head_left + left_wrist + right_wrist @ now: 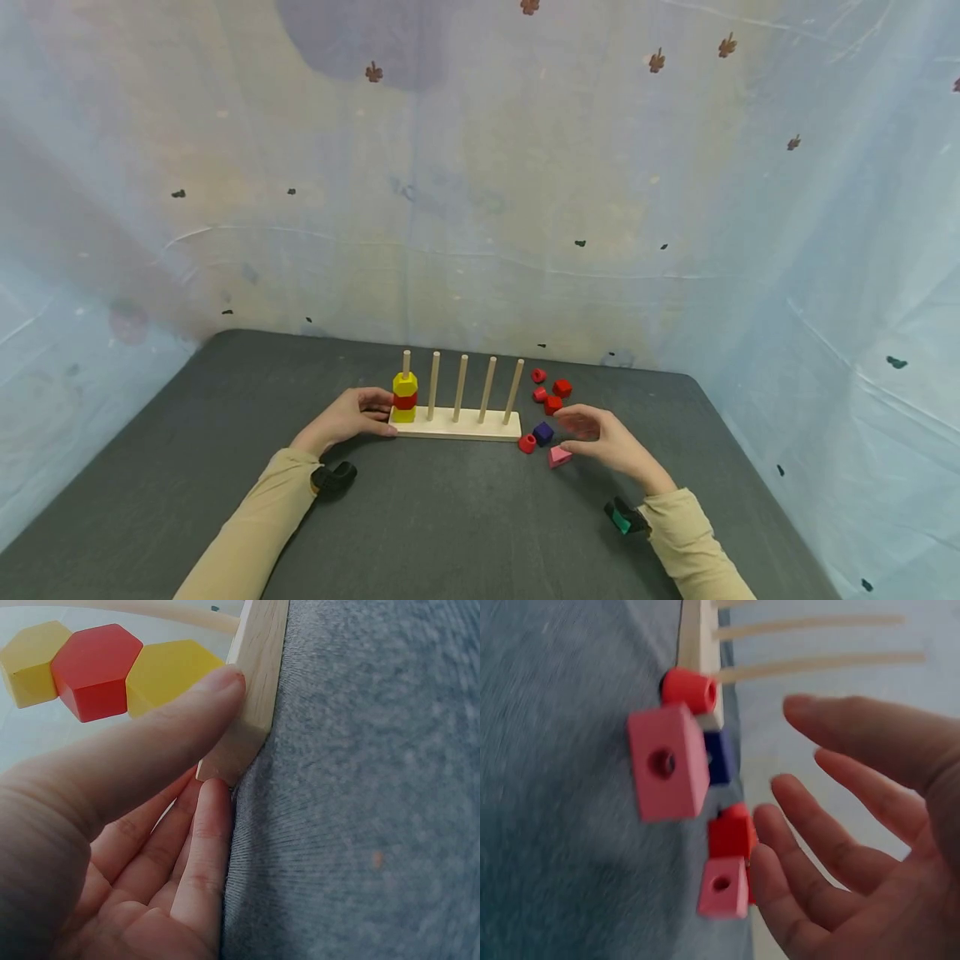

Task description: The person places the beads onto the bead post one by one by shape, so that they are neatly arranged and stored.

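My left hand (pixel 358 414) grips the left end of a wooden peg stand (pixel 457 427), thumb laid along the base in the left wrist view, other fingers at its end. The stand's leftmost peg carries a yellow bead (pixel 405 384), a red bead (pixel 97 671) and another yellow bead (pixel 169 671), all hexagonal. My right hand (pixel 600 437) hovers with spread, slightly bent fingers, holding nothing. Close by it lie a pink block with a hole (pixel 664 761), a dark blue block (pixel 543 433) and a red round bead (pixel 688 688). A second pink block (pixel 721 886) appears near its fingertips.
Beyond the right hand lie several red beads (pixel 553 405) by the stand's right end. Bare upright pegs (pixel 461 387) rise from the rest of the base. Dark cloth covers the table (pixel 420 517), with a pale curtain (pixel 480 208) hanging behind it and at both sides.
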`<action>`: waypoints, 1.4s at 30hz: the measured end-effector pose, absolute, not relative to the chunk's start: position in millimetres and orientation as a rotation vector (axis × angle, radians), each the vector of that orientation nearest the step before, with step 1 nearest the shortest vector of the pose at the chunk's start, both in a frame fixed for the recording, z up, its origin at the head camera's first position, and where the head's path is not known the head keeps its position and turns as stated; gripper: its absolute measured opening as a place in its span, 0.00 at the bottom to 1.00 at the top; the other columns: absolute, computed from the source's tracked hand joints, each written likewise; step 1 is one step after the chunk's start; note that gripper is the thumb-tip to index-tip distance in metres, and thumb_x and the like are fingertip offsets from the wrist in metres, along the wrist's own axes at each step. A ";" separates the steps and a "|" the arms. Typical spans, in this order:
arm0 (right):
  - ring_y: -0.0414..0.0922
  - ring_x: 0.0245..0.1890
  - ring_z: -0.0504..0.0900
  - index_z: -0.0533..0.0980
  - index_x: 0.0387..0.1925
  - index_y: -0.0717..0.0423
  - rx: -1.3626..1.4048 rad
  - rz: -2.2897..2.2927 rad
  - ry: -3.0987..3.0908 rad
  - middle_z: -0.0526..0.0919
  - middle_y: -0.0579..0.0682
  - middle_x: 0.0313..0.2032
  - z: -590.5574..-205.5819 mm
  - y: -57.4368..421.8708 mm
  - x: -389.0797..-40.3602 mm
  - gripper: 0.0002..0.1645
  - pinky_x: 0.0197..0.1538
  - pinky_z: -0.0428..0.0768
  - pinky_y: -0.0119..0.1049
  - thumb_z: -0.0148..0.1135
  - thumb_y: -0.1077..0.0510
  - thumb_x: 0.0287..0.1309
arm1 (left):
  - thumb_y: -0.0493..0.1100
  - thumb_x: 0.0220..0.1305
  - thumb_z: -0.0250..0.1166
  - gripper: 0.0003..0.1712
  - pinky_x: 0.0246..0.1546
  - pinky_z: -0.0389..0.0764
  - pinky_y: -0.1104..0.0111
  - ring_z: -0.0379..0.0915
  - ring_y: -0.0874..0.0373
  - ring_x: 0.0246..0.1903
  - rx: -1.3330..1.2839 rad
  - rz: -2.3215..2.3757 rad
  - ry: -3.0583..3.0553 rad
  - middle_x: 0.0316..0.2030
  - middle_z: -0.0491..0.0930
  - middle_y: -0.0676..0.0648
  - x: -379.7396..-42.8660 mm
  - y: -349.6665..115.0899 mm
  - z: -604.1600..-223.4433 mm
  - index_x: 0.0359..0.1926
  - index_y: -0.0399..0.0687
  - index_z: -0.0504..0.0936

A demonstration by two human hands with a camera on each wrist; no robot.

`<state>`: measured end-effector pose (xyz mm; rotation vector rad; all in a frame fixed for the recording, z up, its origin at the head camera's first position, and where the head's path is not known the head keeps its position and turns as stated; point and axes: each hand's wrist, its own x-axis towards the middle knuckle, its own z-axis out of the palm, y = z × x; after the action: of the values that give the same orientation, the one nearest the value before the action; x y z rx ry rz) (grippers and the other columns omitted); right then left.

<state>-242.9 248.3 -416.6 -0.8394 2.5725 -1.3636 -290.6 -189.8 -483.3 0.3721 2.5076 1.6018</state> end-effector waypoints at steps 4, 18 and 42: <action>0.64 0.49 0.76 0.71 0.56 0.71 -0.850 -1.303 2.541 0.76 0.69 0.52 -435.8 262.4 -256.0 0.25 0.50 0.78 0.51 0.65 0.66 0.58 | 0.41 0.46 0.78 0.37 0.51 0.78 0.60 0.74 0.48 0.50 0.401 1.600 2.504 0.52 0.76 0.39 -289.6 -189.7 -481.8 0.57 0.34 0.74; 0.51 0.46 0.80 0.77 0.52 0.66 -0.810 -1.214 2.449 0.81 0.59 0.48 -452.7 269.4 -268.0 0.18 0.46 0.78 0.30 0.63 0.61 0.62 | 0.43 0.45 0.79 0.36 0.51 0.77 0.61 0.74 0.49 0.49 0.369 1.609 2.498 0.51 0.76 0.41 -291.2 -191.2 -482.9 0.56 0.37 0.76; 0.56 0.40 0.79 0.72 0.45 0.69 -0.829 -1.268 2.358 0.79 0.61 0.40 -455.8 269.1 -266.0 0.17 0.40 0.81 0.35 0.67 0.67 0.55 | 0.44 0.44 0.79 0.37 0.51 0.77 0.61 0.74 0.50 0.49 0.374 1.601 2.514 0.51 0.77 0.42 -291.9 -191.9 -484.5 0.55 0.37 0.76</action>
<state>-266.0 269.1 -455.8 -0.8292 2.3578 -1.2676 -291.9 -191.9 -484.5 0.3742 2.5142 1.6006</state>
